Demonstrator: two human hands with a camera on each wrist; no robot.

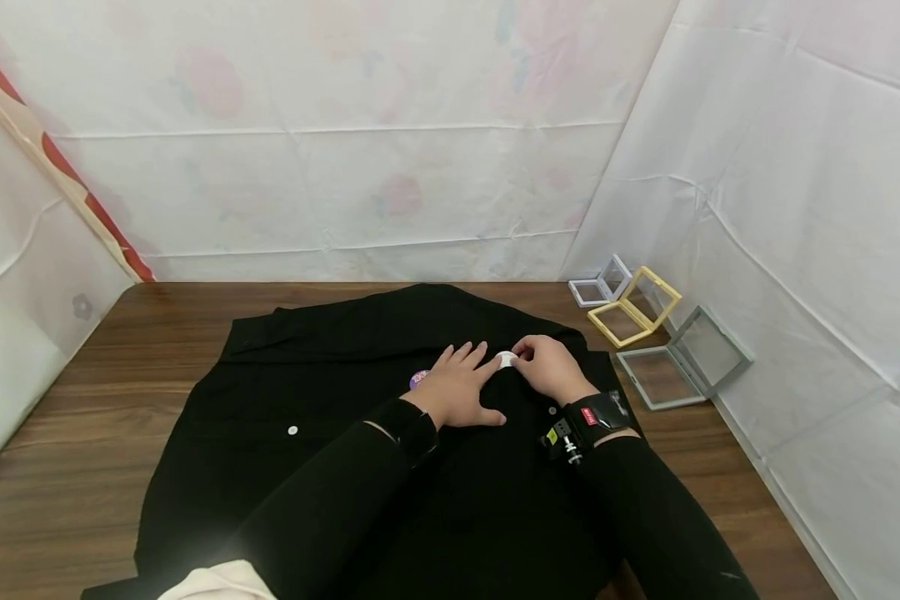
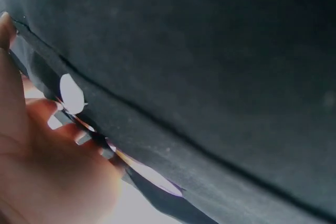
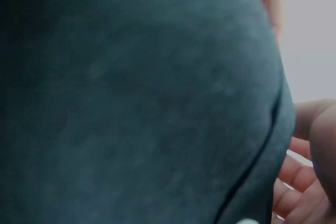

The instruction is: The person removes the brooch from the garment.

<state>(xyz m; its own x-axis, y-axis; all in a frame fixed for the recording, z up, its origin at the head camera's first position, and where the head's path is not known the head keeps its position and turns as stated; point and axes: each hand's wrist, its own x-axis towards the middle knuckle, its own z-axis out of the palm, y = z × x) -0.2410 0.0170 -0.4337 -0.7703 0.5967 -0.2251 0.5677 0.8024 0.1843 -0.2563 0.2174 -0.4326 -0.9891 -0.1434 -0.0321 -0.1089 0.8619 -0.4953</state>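
A black garment (image 1: 270,500) with white buttons lies spread on the wooden table. My left hand (image 1: 453,390) rests on it with straight, spread fingers, beside a purple round badge (image 1: 418,379) that it partly covers. In the left wrist view the badge (image 2: 152,177) shows edge-on, close to the fingers. To the right, my right hand (image 1: 547,367) pinches the edge of a small white round piece (image 1: 506,360) on the cloth, near the left index fingertip. In the right wrist view, cloth folds hide much of the right hand (image 3: 310,177) and its fingertips.
Three hinged frames stand opened at the back right: a white frame (image 1: 588,292), a yellow frame (image 1: 621,325) and a grey frame (image 1: 663,375). White sheeting (image 1: 390,192) walls the table. One button (image 1: 292,430) shows on the left cloth, another button (image 1: 552,411) by the right wrist.
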